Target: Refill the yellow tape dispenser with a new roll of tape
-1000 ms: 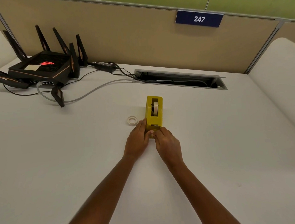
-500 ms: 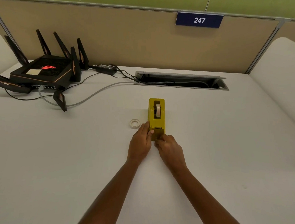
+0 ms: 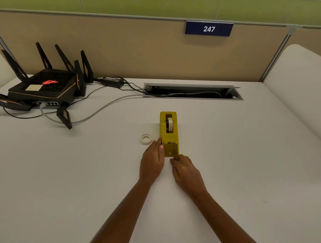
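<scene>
Yellow tape dispenser looks smooth, glossy plastic. Tabletop matt white. Router black plastic, cable tray brushed metal.

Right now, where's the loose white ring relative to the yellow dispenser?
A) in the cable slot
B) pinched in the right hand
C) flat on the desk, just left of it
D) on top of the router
C: the loose white ring lies flat on the desk just left of the yellow dispenser, a little beyond the fingertips of the left hand, and nothing is touching it.
</scene>
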